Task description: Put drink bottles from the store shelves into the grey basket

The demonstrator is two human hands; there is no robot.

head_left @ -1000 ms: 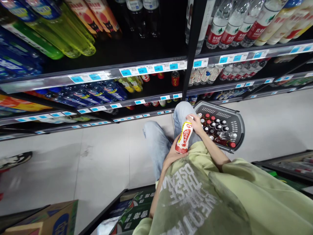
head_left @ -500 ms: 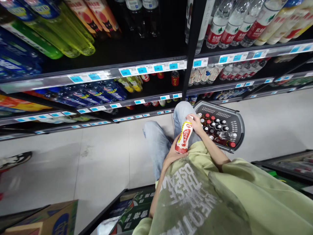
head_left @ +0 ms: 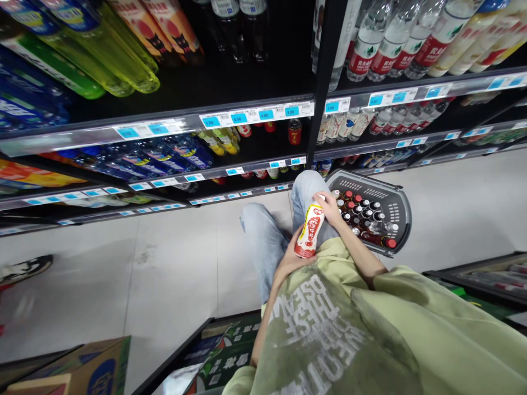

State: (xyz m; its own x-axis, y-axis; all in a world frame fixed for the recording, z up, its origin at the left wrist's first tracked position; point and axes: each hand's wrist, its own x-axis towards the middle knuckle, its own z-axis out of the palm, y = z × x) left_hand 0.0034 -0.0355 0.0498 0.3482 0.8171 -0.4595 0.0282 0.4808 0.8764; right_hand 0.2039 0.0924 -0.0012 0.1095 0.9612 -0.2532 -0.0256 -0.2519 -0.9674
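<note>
I hold a white and red drink bottle [head_left: 310,231] in front of my lap with both hands. My left hand [head_left: 291,257] cups its base from below, fingers wrapped round it. My right hand [head_left: 328,207] grips the top end near the cap. Just right of the bottle, a grey shopping basket [head_left: 396,198] stands on the floor with several capped bottles in it. My knees in light jeans [head_left: 267,236] are under the bottle.
Black store shelves [head_left: 255,112] with blue price tags hold many drink bottles ahead. A cardboard box [head_left: 88,368] sits at the lower left, green cartons [head_left: 226,351] below me. Another person's shoe [head_left: 24,269] shows at the left edge. Pale floor tiles [head_left: 164,269] lie in between.
</note>
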